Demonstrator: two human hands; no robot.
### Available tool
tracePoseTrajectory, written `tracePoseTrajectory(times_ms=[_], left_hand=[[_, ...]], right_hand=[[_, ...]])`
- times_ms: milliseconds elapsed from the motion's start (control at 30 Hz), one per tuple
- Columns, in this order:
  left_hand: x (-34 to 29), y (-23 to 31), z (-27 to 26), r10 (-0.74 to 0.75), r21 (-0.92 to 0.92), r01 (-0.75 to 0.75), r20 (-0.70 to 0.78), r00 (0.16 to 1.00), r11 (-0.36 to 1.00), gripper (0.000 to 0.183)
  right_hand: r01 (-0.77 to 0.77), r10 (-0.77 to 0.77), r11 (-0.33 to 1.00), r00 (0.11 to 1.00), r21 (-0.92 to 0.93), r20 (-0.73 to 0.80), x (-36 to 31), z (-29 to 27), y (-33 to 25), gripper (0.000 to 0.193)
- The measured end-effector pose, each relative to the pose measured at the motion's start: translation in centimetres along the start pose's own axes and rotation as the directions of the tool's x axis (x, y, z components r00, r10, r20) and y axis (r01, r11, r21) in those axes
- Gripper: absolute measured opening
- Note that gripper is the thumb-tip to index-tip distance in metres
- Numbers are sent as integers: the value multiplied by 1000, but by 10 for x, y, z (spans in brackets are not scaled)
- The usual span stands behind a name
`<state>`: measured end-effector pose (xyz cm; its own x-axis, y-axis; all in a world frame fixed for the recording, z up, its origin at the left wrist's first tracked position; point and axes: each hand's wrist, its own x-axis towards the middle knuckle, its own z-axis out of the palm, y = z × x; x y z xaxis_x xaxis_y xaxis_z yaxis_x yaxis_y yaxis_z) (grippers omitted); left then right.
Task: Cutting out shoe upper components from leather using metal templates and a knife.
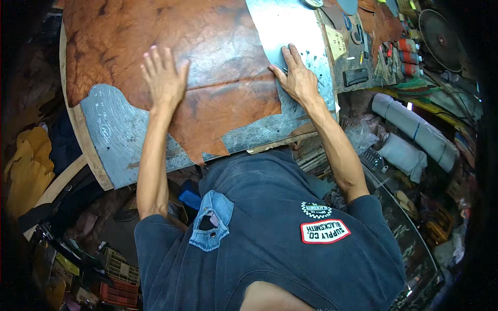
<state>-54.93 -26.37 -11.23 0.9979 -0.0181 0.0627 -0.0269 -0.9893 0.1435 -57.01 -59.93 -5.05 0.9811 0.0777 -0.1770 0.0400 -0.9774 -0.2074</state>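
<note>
A large, mottled reddish-brown leather hide (223, 106) lies spread over a blue-grey, smooth-topped worktable (116, 132), its ragged lower edge reaching the near side of the table. A raised crease runs across the hide between the two hands, and its surface shines toward the upper right.

The left hand (166, 85) lies palm down on the hide, fingers released, extended and spread apart. The right hand (301, 80) is at the hide's right edge, over the bare table surface; its fingers are also released, reaching forward, with the thumb out to the side toward the leather. Whether the right thumb presses on the hide cannot be told.

White scribbled marks show on the table's bare left part, which has a pale wooden border (89, 142). To the right, a cluttered side surface holds a black oblong case (355, 78), a pale yellow flat piece (336, 43) and red-bodied containers (407, 57), with a round dark fan-like grille (441, 40) beyond. Lower down are a long, whitish wrapped roll (415, 129) and, at the far left, a mustard-yellow draped sheet (32, 168).
</note>
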Motion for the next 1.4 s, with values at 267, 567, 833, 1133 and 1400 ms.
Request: tracePoseTrajectory(times_ms=[267,567,833,1133,1400], left_hand=[[-44,149,-12,257,-140,-226,282,924,964,86],[-46,192,1,377,-242,-323,224,899,915,90],[-47,178,8,357,-269,-320,100,929,908,82],[-20,-41,3,-91,-56,85,-122,988,995,75],[-50,73,-14,81,-106,-70,103,991,992,82]], right_hand=[[-123,153,838,988,532,-13,14,-9,16,60],[-417,361,313,883,853,299,49,-30,37,53],[-438,186,503,897,745,401,58,-43,53,18],[-454,396,214,850,865,348,6,-36,99,22],[-419,422,283,862,863,280,-5,-22,93,21]])
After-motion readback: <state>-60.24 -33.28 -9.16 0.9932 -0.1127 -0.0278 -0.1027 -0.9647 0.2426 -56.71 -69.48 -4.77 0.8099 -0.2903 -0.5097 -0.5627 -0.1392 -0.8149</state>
